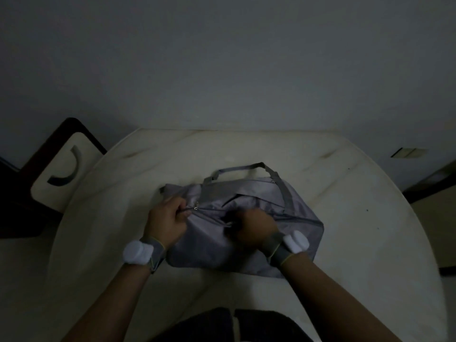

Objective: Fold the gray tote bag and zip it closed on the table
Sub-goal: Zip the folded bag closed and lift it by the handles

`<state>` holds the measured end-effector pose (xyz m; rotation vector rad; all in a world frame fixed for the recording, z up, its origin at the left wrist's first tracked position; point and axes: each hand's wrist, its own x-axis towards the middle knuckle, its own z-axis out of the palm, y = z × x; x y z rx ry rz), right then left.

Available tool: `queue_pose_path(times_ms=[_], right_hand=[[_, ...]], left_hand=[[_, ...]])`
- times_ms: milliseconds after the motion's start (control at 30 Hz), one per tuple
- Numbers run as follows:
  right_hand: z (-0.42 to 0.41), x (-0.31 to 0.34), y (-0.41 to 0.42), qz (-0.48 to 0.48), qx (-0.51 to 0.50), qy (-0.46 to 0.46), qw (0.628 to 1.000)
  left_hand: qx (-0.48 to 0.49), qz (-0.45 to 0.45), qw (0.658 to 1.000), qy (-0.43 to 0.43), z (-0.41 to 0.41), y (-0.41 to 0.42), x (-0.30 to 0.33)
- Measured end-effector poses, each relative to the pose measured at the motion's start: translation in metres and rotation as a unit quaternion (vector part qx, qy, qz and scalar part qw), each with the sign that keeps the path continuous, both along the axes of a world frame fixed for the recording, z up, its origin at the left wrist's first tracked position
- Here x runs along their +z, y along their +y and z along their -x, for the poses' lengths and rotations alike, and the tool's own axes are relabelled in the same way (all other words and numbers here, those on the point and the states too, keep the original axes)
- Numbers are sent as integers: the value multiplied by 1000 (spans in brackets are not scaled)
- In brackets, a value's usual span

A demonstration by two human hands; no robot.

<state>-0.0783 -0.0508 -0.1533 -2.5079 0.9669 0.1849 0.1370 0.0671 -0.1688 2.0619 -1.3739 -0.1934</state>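
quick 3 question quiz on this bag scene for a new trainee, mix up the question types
1. True or false: the gray tote bag hangs in the air above the table.
2. Which hand pinches the bag at the end of its zipper line? A) left hand B) right hand C) neither
3. Fill in: the bag's handle lies on the side ____ from the person.

Key: 1 false, it lies on the table. 2 A. 3 farthest.
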Motion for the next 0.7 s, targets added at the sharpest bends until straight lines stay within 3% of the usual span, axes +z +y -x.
queue_pose_path(times_ms=[233, 300, 367, 433, 567, 700], right_hand=[[42, -2, -32, 114, -78, 116, 984], [19, 3, -24, 86, -37, 68, 993], [-11, 7, -5, -22, 4, -34, 999], [-33, 0, 13, -58, 16, -64, 996], [-29, -17, 3, 57, -35, 18, 998], [-5, -1, -22, 78, -30, 163, 983]], left_hand=[[3, -83, 996, 17, -2, -8, 4], [-3, -103, 995, -2, -3, -10, 9], [-14, -102, 995, -12, -2, -12, 12], [-22, -99, 995, -22, -2, -10, 11], [-9, -100, 995, -18, -8, 2, 3], [-6, -125, 992, -18, -3, 1, 4]])
